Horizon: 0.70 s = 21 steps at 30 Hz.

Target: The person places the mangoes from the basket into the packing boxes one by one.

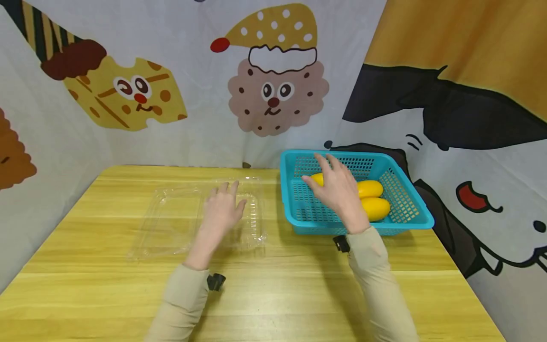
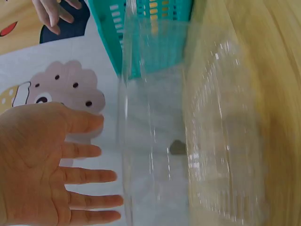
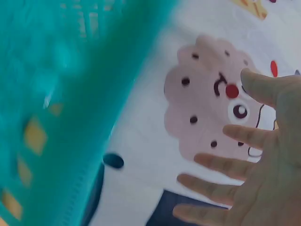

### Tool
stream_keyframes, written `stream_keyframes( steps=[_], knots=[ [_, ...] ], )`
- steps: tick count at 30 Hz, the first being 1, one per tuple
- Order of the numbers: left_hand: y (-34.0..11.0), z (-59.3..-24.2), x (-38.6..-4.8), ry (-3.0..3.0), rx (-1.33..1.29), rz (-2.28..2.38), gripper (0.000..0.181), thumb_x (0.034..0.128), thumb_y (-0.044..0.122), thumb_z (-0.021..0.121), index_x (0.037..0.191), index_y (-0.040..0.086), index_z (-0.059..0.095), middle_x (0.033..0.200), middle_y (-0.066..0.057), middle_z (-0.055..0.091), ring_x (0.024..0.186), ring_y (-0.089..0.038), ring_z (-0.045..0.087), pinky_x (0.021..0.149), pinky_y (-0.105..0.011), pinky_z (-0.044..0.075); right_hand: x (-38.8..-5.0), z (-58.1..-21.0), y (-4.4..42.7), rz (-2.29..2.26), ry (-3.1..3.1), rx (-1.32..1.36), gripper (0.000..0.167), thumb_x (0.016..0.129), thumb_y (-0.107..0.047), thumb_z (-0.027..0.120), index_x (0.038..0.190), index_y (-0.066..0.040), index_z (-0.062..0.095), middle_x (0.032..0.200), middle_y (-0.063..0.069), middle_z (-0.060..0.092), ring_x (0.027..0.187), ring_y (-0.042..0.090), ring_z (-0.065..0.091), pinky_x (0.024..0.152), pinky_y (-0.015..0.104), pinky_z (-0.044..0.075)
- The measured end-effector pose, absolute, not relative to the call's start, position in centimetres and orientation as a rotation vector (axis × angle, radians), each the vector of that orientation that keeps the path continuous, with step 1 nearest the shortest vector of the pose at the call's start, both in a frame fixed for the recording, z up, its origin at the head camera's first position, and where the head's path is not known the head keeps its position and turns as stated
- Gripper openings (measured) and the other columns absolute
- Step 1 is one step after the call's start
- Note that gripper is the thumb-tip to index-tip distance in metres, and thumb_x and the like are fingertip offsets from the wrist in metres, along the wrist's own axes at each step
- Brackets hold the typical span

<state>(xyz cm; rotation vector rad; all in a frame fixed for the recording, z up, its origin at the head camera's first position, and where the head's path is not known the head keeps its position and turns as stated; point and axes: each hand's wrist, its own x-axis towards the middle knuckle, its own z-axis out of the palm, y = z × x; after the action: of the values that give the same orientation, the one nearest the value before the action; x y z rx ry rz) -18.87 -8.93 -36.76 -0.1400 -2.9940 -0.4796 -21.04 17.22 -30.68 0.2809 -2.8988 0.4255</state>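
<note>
A clear plastic clamshell box (image 1: 171, 223) lies opened out on the table, its ribbed half on the right. Over that half hovers my left hand (image 1: 222, 209), fingers spread; the left wrist view shows the palm apart from the clear plastic wall (image 2: 155, 122). To the right stands a turquoise mesh basket (image 1: 412, 199) holding several smooth yellow mango-like fruits (image 1: 375, 209). Above the basket is my right hand (image 1: 339, 187), fingers extended and holding nothing, partly hiding the fruits. In the right wrist view the same hand (image 3: 254, 155) appears above the blurred basket rim (image 3: 108, 99).
The wooden table (image 1: 273, 294) carries the box and the basket. Behind it hangs a cloth (image 1: 205, 142) printed with cartoon figures, close to the basket's far side. The basket sits near the table's right edge.
</note>
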Motion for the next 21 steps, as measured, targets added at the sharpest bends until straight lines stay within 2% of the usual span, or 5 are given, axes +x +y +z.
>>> stream_keyframes(
  steps=[2,5,12,16,21],
  knots=[
    [-9.6,-36.8,-18.8,-2.993,-0.127,-0.483,0.058,0.0937,0.032,0.057,0.141,0.004,0.041,0.139,-0.026,0.048,0.120,-0.050,0.050,0.092,-0.059,0.049,-22.0,-29.7,18.1,0.385,-2.884,0.307,0.064,0.094,-0.044,0.054,0.147,-0.015,0.034,0.149,0.020,0.036,0.130,0.045,0.040,0.100,0.061,0.041],
    [-10.8,-36.9,-18.6,-3.001,-0.091,-0.481,0.052,0.0933,0.025,0.058,0.137,-0.001,0.045,0.132,-0.028,0.053,0.114,-0.049,0.054,0.085,-0.056,0.054,-23.9,-28.8,19.6,0.339,-2.910,0.338,0.058,0.095,-0.038,0.055,0.144,-0.012,0.037,0.145,0.019,0.040,0.125,0.043,0.045,0.094,0.058,0.046],
    [-13.0,-37.4,-17.9,-3.092,-0.004,-0.444,0.049,0.0935,0.022,0.057,0.131,-0.008,0.046,0.125,-0.032,0.054,0.105,-0.049,0.058,0.080,-0.055,0.055,-28.1,-28.2,23.2,0.327,-3.088,0.374,0.054,0.097,-0.030,0.052,0.145,-0.013,0.036,0.148,0.019,0.037,0.132,0.041,0.039,0.103,0.060,0.038],
    [-13.6,-37.7,-17.7,-3.129,0.042,-0.450,0.046,0.0932,0.020,0.057,0.126,-0.012,0.048,0.121,-0.034,0.053,0.095,-0.048,0.060,0.075,-0.052,0.056,-29.8,-28.8,24.5,0.310,-3.178,0.420,0.052,0.097,-0.027,0.052,0.144,-0.010,0.037,0.146,0.019,0.041,0.129,0.039,0.042,0.103,0.059,0.039],
    [-14.1,-38.0,-17.6,-3.107,0.077,-0.480,0.034,0.0923,0.012,0.055,0.113,-0.015,0.053,0.102,-0.032,0.058,0.075,-0.040,0.061,0.059,-0.042,0.055,-31.4,-30.3,25.3,0.214,-3.320,0.465,0.049,0.097,-0.026,0.052,0.141,-0.007,0.040,0.143,0.021,0.043,0.124,0.039,0.047,0.099,0.058,0.043]
  ],
)
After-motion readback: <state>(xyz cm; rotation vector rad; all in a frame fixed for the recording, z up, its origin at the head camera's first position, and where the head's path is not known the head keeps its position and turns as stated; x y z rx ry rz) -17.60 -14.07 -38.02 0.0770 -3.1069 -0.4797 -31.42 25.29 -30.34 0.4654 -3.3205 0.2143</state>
